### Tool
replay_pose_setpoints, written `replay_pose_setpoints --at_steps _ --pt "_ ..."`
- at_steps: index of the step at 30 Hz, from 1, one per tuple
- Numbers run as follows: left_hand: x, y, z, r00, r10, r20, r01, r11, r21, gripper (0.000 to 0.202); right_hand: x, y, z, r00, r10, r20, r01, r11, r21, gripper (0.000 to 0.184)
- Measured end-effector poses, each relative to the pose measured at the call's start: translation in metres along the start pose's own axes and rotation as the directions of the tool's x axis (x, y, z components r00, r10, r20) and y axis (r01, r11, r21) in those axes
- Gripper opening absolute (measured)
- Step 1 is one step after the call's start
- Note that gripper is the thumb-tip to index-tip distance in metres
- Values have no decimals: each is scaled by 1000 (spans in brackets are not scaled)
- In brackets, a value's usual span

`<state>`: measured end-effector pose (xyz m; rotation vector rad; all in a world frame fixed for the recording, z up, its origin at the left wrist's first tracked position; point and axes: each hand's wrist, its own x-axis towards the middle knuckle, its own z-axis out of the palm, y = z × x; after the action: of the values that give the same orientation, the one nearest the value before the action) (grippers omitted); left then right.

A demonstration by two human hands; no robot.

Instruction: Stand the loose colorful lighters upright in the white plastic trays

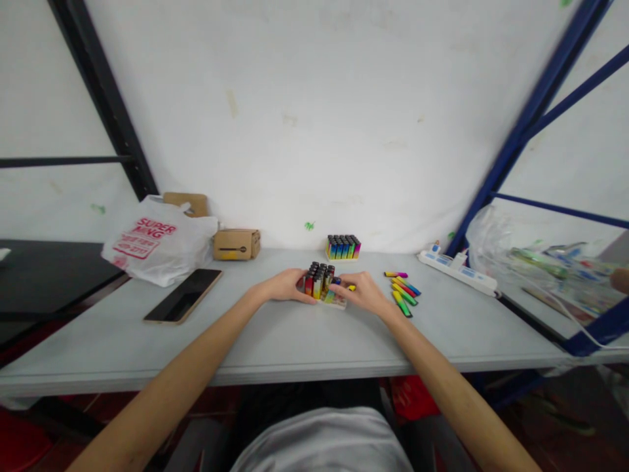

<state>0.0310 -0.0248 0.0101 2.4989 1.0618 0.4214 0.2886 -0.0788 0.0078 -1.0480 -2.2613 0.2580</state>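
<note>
A small tray of upright coloured lighters (320, 282) stands on the grey table (275, 341) in front of me. My left hand (285, 286) is curled against the tray's left side. My right hand (358, 291) rests at its right side, fingers pinched on a blue-topped lighter at the tray's edge. Several loose lighters (403, 292) lie on the table just right of my right hand. A second full tray of lighters (343, 247) stands further back by the wall.
A phone (184, 295) lies face up at the left, beside a white plastic bag (154, 241) and a small cardboard box (236, 244). A white power strip (457, 269) lies at the right, with a clear bag (535, 262) and blue shelf frame (515, 141) beyond.
</note>
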Motion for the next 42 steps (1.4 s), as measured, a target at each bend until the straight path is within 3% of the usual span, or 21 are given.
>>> replay_pose_setpoints --at_steps 7,11,16,19,22,24,27,34,42 --pt "0 0 1 1000 13 -8 -13 1000 18 75 2 1 12 999 29 22 -24 978 -208 38" --pt "0 0 0 1000 7 -10 -6 999 33 74 6 -6 19 992 114 45 -89 924 -372 37" --pt "0 1 -1 1000 -16 10 15 998 64 75 3 -5 10 987 137 86 -112 962 -249 44" --pt "0 1 -2 1000 -27 7 27 998 58 77 -3 11 -7 989 145 -15 -145 961 -235 50" --pt "0 1 -2 1000 -17 3 17 999 37 78 -9 37 -25 945 253 -209 -312 891 -329 47" --pt "0 1 -2 1000 -23 8 23 999 45 78 -13 54 -34 901 336 -275 -421 832 -362 36" --pt "1 1 -3 999 -52 14 51 996 78 77 -17 68 -37 865 447 -225 -501 775 -386 33" --pt "1 0 -3 999 -46 24 45 998 46 80 -14 45 -17 750 652 -113 -616 626 -478 72" --pt "-1 3 -4 998 -54 22 53 996 70 77 -17 66 -25 747 660 -80 -619 646 -447 43"
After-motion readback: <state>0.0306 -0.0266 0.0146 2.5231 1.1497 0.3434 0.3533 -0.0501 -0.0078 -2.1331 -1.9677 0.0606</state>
